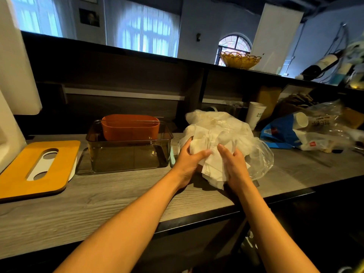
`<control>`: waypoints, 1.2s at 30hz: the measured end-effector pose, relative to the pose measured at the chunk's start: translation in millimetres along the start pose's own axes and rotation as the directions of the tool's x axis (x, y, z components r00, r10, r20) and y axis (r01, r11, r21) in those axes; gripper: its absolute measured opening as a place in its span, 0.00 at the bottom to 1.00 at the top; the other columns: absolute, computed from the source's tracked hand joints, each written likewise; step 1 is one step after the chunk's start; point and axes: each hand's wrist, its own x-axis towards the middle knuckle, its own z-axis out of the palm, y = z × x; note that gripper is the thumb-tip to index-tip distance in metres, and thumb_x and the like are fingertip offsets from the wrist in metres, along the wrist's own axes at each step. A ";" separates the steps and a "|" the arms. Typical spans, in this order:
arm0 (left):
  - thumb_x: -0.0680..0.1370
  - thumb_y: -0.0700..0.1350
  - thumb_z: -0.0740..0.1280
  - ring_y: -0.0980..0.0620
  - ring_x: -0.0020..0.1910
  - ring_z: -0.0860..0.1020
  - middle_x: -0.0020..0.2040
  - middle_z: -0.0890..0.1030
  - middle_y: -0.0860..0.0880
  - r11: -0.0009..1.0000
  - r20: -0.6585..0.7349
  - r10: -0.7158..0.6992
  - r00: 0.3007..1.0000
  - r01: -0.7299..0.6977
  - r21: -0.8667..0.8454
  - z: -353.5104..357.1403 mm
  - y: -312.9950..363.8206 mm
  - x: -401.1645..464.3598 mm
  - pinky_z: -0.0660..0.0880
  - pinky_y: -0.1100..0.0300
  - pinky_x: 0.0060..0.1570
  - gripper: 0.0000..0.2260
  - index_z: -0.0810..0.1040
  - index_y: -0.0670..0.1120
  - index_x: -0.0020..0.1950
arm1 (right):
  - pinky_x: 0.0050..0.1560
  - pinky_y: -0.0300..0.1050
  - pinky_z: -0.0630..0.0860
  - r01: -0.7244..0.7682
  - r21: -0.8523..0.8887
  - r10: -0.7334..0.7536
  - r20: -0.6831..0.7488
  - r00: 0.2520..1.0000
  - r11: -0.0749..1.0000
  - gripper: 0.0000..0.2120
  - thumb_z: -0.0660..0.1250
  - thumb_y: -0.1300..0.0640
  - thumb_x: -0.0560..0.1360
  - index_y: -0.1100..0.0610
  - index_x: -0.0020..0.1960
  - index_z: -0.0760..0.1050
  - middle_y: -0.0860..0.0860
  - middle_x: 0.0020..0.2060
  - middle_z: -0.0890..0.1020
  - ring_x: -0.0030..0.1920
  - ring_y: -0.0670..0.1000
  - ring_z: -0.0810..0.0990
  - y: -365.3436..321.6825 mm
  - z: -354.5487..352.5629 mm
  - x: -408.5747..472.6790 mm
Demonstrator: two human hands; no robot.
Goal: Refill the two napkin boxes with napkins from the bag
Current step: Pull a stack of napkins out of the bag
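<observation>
At frame right lie a paper cup and a blue-and-clear cup bag; at left, an orange slotted lid. The smoky clear box holds an orange box. Centre: left hand and right hand grip crumpled white napkins at the clear plastic bag mouth

both hands grip napkins at the bag.
</observation>
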 end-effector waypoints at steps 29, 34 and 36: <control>0.77 0.42 0.71 0.45 0.59 0.80 0.62 0.79 0.45 0.988 -0.043 -0.072 0.997 0.077 0.133 0.8 4.7 -2.9 0.82 0.47 0.44 0.19 0.72 0.51 0.66 | 0.51 0.48 0.80 0.089 -0.133 -0.091 -0.006 0.996 0.987 0.06 0.64 0.59 0.80 0.55 0.56 0.77 0.57 0.50 0.84 0.51 0.55 0.84 1.1 1.1 -4.4; 0.80 0.42 0.67 0.45 0.55 0.80 0.60 0.78 0.46 0.998 -0.204 -0.042 0.978 0.049 0.029 -3.9 8.8 1.5 0.83 0.44 0.44 0.14 0.73 0.52 0.64 | 0.54 0.45 0.79 0.180 -0.092 -0.196 -0.215 0.957 0.979 0.10 0.66 0.58 0.79 0.48 0.57 0.73 0.50 0.53 0.80 0.55 0.51 0.80 -0.6 -0.6 -1.3; 0.81 0.43 0.66 0.46 0.52 0.81 0.59 0.78 0.47 0.997 -0.219 -0.044 0.975 0.056 0.052 -5.5 10.0 0.4 0.83 0.49 0.37 0.13 0.73 0.51 0.65 | 0.55 0.45 0.78 0.208 -0.030 -0.209 -0.264 0.942 0.978 0.12 0.68 0.57 0.78 0.45 0.57 0.71 0.48 0.55 0.79 0.55 0.48 0.80 -4.7 -1.3 -4.8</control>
